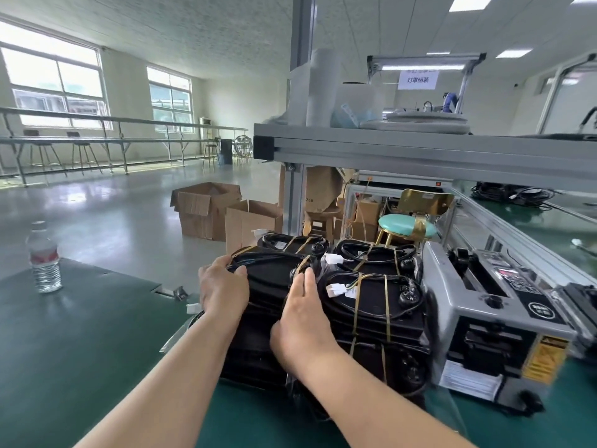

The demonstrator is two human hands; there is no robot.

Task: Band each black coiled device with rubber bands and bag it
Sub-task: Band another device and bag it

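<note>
I'm looking at a person bent over piles of black devices on the green surface (pixel 80 350). The top device (pixel 271 270) sits on the left pile, just beside a second banded pile (pixel 371 305), with a grey machine (pixel 494 312) beyond that. The left grip (pixel 223 289) grasps the device's left end, thumb on top and fingers curled over the far edge. The right grip (pixel 300 321) is released, its fingers stretched along the right end with the tips touching the band (pixel 302 263) there. I cannot tell whether a fingertip hooks it. Another band (pixel 240 250) crosses the far left corner.

To my eye the banding of this device is nearly done, and the step in hand is seating the right band. To do it well, I'd hold the left end steady so the cable (pixel 258 258) can't spring loose. Then I'd slide the band inward, clear of the corner, and lay it flat with no twist. No bag shows plainly, so bagging seems not yet begun.
</note>
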